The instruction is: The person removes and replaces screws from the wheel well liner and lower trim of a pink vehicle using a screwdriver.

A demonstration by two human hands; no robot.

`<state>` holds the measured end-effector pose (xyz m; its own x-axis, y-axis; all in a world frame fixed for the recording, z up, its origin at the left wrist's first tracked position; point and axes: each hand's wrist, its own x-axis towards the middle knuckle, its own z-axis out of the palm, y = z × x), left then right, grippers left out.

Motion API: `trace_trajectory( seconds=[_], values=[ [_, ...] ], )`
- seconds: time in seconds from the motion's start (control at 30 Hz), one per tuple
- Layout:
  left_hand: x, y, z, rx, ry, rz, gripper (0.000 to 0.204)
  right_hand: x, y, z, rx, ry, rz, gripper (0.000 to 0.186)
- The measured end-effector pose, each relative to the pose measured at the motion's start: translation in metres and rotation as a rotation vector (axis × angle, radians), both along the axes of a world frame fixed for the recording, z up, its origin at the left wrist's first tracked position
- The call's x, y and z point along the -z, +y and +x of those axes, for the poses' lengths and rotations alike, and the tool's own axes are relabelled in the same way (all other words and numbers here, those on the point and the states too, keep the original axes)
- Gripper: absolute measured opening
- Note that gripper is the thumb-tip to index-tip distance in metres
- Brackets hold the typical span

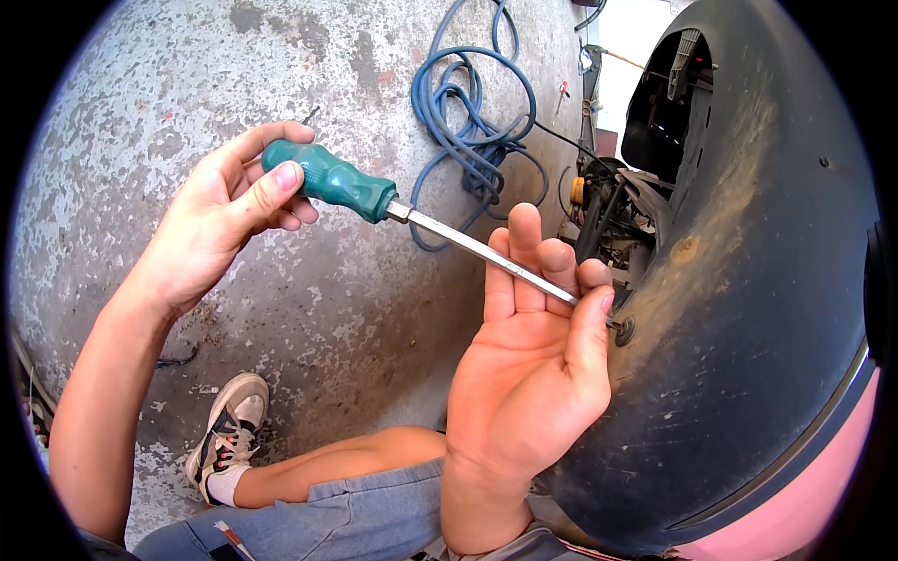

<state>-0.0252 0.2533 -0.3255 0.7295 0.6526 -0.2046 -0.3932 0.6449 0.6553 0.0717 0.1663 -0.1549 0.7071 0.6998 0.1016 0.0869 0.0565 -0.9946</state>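
Note:
My left hand (pixel 245 192) is closed round the green handle of a screwdriver (pixel 327 180), thumb on top and fingers beneath. The steel shank slopes down to the right. Near its far end my right hand (pixel 528 374) pinches the shank between thumb and fingertips, palm turned up. The tip meets a small dark round fastener (pixel 625 331) in a black wheel-arch liner (pixel 739 309); my thumb partly hides the very end, so I cannot tell how deep it sits.
A coiled blue hose (pixel 472 131) lies on the worn concrete floor (pixel 309 75). Past the liner's opening show exposed vehicle parts and wiring (pixel 608 220). A pink body panel (pixel 795 486) edges the liner at lower right. My shoe (pixel 232 432) is at lower left.

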Motion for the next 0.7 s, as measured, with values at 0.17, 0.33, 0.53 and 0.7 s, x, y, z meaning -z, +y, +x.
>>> trace_trajectory(
  seconds=[0.17,0.33,0.53,0.7],
  values=[
    [0.001,0.000,0.001,0.008,0.013,0.006,0.063,0.000,0.001,0.001,0.000,0.031,0.004,0.024],
    [0.004,0.000,0.002,0.015,0.007,0.026,0.061,-0.003,0.000,-0.001,0.012,0.019,0.011,0.025],
    [0.016,0.015,-0.005,0.189,0.085,0.057,0.059,0.004,0.001,-0.009,0.062,0.066,-0.094,0.026],
    [0.015,0.024,0.004,0.281,0.131,0.019,0.060,0.009,0.006,-0.012,0.037,0.083,-0.098,0.025]
  ],
)
